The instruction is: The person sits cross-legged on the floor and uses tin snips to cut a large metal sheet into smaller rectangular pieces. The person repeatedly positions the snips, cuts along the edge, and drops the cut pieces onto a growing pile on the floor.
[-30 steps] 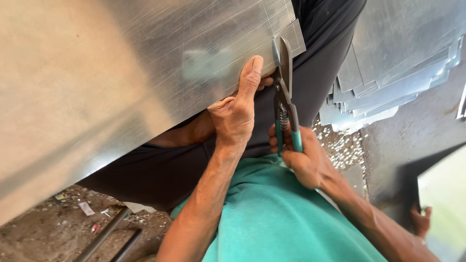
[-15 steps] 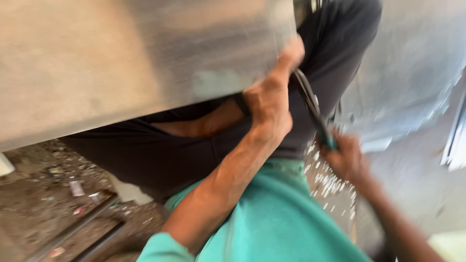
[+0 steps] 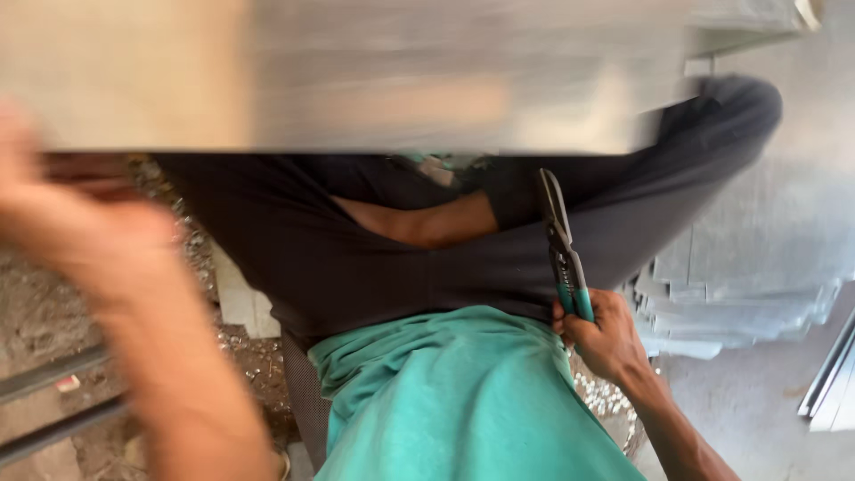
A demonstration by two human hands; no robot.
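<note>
Holding the tin snips (image 3: 561, 254) in my right hand (image 3: 606, 334), I am gripping their teal handles with my fingers closed around them, the dark blades pointing up toward the far edge of the scene. The snips are sitting just right of centre, over my dark trousers (image 3: 374, 258), their tips near the lower edge of the big metal sheet (image 3: 401, 80) but, as far as I can judge through the blur, not biting it.

My left hand (image 3: 80, 232) is swinging at the left, badly smeared; I cannot tell whether it is open or closed, and it seems to be holding nothing.

The sheet is spanning the whole far side, resting across my lap. I am judging it as thin, light for its size, springy rather than rigid, with sharp cut edges, so it is best held flat-palmed on the face or pinched back from the edge. A stack of cut metal pieces (image 3: 739, 294) is lying at the right, beside my teal shirt (image 3: 463, 401).
</note>
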